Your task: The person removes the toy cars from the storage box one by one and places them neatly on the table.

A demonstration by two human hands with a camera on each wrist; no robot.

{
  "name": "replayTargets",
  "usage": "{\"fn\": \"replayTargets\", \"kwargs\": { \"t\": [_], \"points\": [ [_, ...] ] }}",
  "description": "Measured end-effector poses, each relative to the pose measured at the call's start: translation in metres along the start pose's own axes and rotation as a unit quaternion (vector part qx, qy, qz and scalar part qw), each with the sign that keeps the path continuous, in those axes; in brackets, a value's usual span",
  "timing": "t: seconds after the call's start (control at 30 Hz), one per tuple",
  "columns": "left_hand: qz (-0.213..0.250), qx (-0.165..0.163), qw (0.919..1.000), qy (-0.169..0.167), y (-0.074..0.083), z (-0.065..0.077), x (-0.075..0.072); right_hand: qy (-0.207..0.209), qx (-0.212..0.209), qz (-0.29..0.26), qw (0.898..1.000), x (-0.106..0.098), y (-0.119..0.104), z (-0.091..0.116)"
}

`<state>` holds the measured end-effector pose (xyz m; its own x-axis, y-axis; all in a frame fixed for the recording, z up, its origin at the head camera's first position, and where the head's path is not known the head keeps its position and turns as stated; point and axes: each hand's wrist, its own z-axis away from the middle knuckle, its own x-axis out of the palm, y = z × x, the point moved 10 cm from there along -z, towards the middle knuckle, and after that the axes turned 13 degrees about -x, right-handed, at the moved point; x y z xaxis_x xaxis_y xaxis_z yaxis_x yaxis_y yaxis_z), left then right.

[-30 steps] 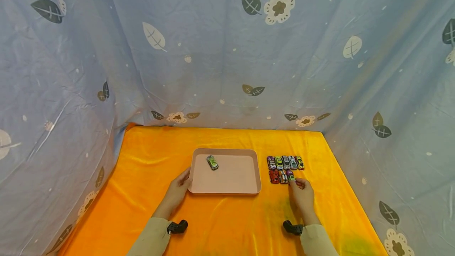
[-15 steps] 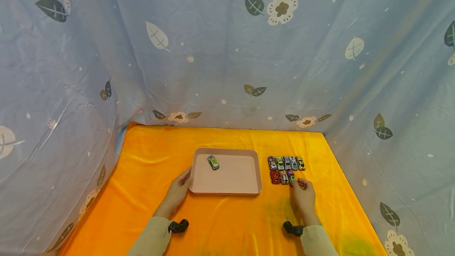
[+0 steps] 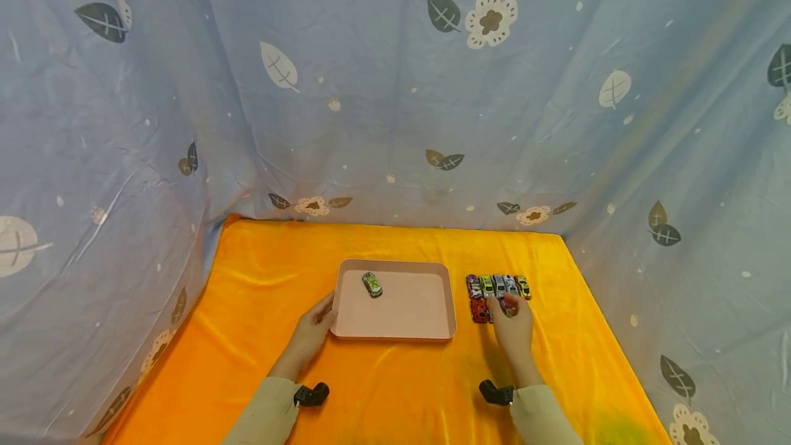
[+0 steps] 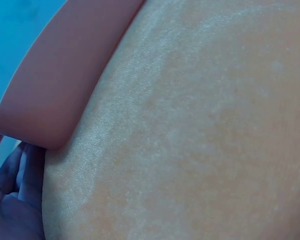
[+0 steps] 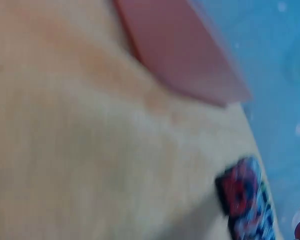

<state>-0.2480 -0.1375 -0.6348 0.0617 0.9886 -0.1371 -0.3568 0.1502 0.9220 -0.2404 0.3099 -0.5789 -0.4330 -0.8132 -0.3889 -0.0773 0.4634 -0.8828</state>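
Note:
A pink tray point(image 3: 395, 328) lies on the yellow-orange cloth, with one green toy car point(image 3: 372, 284) inside at its upper left. My left hand point(image 3: 312, 328) holds the tray's left side near the front corner, thumb at the rim; its fingers point(image 4: 27, 170) show by the tray's corner in the left wrist view. Right of the tray, toy cars point(image 3: 499, 285) stand in two rows. My right hand point(image 3: 514, 328) is over the front row, pinching a small dark toy car point(image 3: 508, 308), mostly hidden by the fingers. A red toy car point(image 3: 478, 310) ends that row at the left.
Blue patterned curtains point(image 3: 395, 122) enclose the back and both sides. The cloth point(image 3: 383, 390) spreads in front of the tray. A narrow strip of cloth separates the tray from the cars. The right wrist view is blurred.
My right hand has moved left and slightly forward from the right end of the front row, with the toy car between its fingers. The left hand stays at the tray.

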Motion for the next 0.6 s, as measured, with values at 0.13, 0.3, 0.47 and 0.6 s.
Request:
{"fn": "replayTargets", "kwargs": {
  "t": [0.13,0.3,0.47,0.6],
  "points": [
    [0.002,-0.008,1.0000,-0.001,-0.002,0.000,0.000,-0.022,-0.020,-0.004,1.000,0.023,-0.020,-0.001],
    [0.002,-0.007,1.0000,0.001,-0.002,0.000,0.001,-0.054,-0.042,-0.020,0.997,0.053,-0.042,0.000],
    [-0.001,-0.005,1.0000,0.001,-0.001,0.001,0.000,-0.078,-0.067,-0.050,0.993,0.084,-0.066,0.004],
    [-0.002,-0.009,1.0000,0.000,0.000,0.001,-0.001,-0.095,-0.070,-0.058,0.991,0.108,-0.079,0.010]
  ]
}}
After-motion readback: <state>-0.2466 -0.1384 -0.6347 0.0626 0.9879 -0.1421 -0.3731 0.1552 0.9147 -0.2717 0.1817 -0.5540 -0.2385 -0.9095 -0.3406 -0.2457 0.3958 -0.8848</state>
